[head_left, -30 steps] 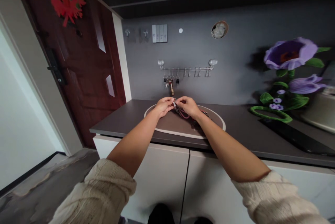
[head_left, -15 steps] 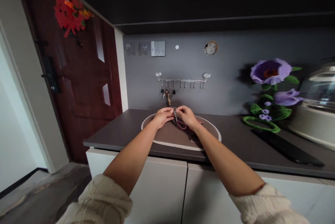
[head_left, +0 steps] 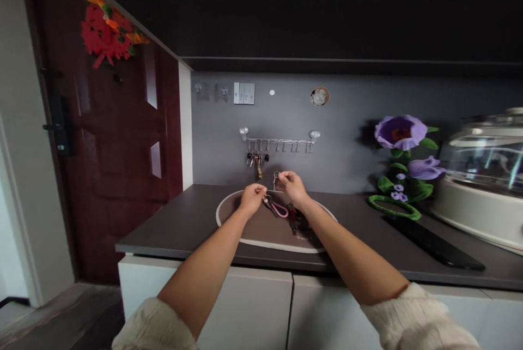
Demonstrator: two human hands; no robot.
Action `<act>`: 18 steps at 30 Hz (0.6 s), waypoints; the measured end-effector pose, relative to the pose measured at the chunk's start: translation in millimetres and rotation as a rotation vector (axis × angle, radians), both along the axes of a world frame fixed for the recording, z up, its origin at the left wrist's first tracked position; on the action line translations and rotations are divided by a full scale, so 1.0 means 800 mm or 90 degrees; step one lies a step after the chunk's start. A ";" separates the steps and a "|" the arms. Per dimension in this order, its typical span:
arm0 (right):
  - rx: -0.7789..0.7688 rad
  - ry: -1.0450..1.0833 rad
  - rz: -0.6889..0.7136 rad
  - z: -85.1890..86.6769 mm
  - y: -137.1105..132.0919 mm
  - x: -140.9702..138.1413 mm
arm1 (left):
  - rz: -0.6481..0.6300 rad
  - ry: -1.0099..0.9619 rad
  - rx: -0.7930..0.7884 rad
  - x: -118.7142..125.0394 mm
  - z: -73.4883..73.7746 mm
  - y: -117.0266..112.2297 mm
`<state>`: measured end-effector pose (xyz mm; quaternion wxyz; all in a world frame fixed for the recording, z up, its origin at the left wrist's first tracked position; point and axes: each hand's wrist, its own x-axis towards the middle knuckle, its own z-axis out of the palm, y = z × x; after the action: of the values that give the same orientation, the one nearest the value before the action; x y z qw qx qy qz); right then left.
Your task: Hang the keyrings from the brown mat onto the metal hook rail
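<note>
Both my arms reach over a dark countertop [head_left: 175, 224] to an oval brown mat with a pale rim [head_left: 229, 233]. My left hand [head_left: 252, 198] is closed in a pinch on the end of a keychain with a pink strap [head_left: 278, 209] that lies on the mat. My right hand [head_left: 291, 185] is raised a little higher, its fingers pinched on a small metal key ring [head_left: 277, 177]. Dark keys [head_left: 293, 218] lie on the mat under my right wrist. On the wall behind hangs a chrome hook rail [head_left: 280, 142] with a bunch of keys [head_left: 256, 159] on its left hooks.
A dark red door [head_left: 114, 137] stands at the left. Purple fabric flowers [head_left: 402, 159] and a glass-lidded appliance [head_left: 482, 175] occupy the right of the counter, with a black flat object [head_left: 433, 241] in front. A dark shelf [head_left: 327, 17] runs overhead; white cabinet doors [head_left: 249, 306] sit below.
My hands, close together before, have drawn apart: the right rose with the small ring, the left stayed low on the pink-strap keychain. The camera tilted upward, revealing the shelf above.
</note>
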<state>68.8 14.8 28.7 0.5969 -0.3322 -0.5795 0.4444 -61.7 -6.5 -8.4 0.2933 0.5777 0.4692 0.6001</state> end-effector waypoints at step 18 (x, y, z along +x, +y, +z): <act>-0.105 0.146 -0.102 0.087 0.076 -0.031 | 0.108 0.122 0.007 -0.010 -0.019 0.026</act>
<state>44.4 75.8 98.2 0.6634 -0.3725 -0.4408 0.4763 -69.9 14.4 -23.9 0.1922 0.5920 0.5388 0.5677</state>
